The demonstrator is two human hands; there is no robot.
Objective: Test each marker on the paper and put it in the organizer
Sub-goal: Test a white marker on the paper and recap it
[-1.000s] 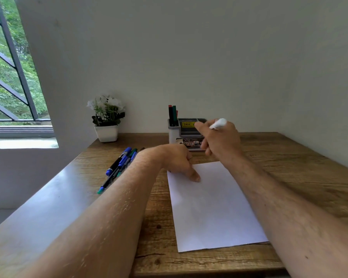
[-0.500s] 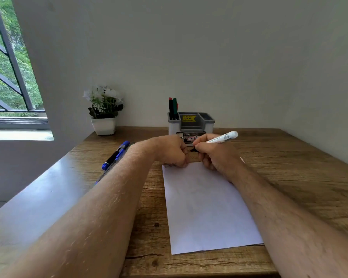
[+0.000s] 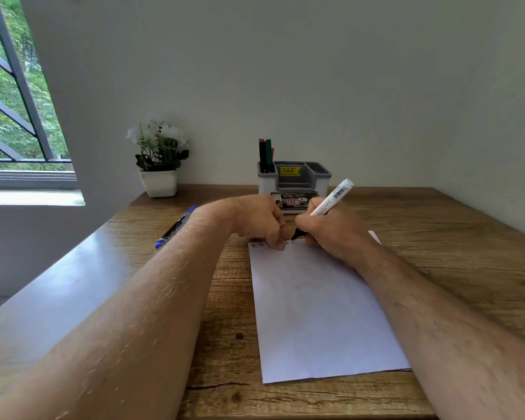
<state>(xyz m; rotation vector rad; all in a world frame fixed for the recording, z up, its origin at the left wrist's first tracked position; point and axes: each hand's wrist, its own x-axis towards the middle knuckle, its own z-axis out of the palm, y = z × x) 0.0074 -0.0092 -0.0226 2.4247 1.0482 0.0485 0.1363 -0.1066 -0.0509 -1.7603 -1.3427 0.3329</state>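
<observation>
My right hand grips a white marker with its black tip uncapped and touching the top edge of the white paper. Small dark marks show on the paper just left of the tip. My left hand is curled into a fist resting on the paper's top left corner, close to the tip; what it holds, if anything, is hidden. The grey-and-white organizer stands behind my hands, with dark markers upright in its left compartment. A blue-capped marker lies left of my left forearm, partly hidden.
A white pot with white flowers stands at the back left of the wooden table. A wall runs along the table's back and right side. A barred window is at the far left.
My right hand came down from in front of the organizer to the paper. My left hand closed at the marker's tip, and the tip now shows bare and touches the paper.
</observation>
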